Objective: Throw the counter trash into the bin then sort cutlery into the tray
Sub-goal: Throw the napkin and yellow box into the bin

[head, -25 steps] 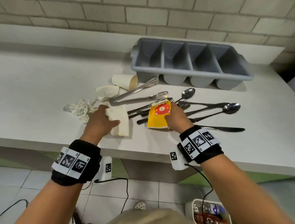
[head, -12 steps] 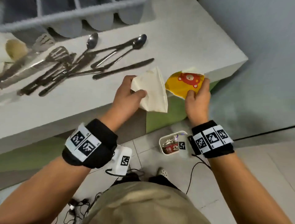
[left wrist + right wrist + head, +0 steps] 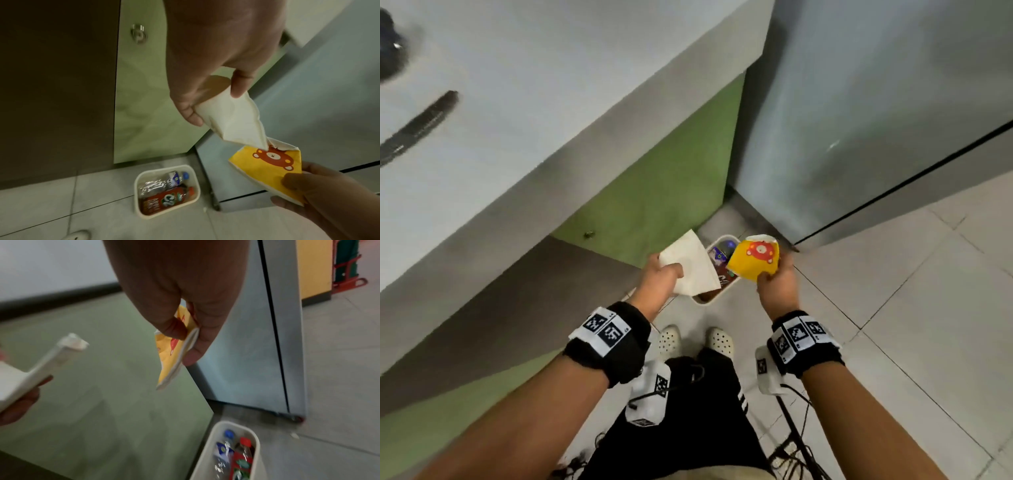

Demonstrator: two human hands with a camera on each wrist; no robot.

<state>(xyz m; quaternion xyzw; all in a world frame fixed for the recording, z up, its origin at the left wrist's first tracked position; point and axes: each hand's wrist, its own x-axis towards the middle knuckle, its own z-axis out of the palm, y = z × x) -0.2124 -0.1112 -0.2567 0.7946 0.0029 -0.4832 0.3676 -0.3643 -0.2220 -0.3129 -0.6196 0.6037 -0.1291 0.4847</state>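
My left hand (image 3: 666, 277) pinches a flattened white paper cup (image 3: 690, 265) (image 3: 232, 116) between thumb and fingers. My right hand (image 3: 774, 279) pinches a flattened yellow paper cup with a red bear print (image 3: 755, 260) (image 3: 269, 168) (image 3: 174, 353). Both hang above a small white bin (image 3: 702, 300) (image 3: 144, 216) (image 3: 207, 456) on the floor, which holds bottles and wrappers. The white counter (image 3: 534, 85) is at upper left, with a blurred knife (image 3: 417, 126) on it. The cutlery tray is out of view.
A green cabinet door (image 3: 671, 185) with a metal knob (image 3: 138, 34) stands behind the bin. A grey refrigerator (image 3: 859, 102) stands to the right of it. My feet in white clogs (image 3: 695, 339) are just before the bin, with cables (image 3: 798, 445) on the tiled floor.
I turned from the counter toward the floor. Both hands carried their flattened cups down and right, from beside the counter edge to above the bin.
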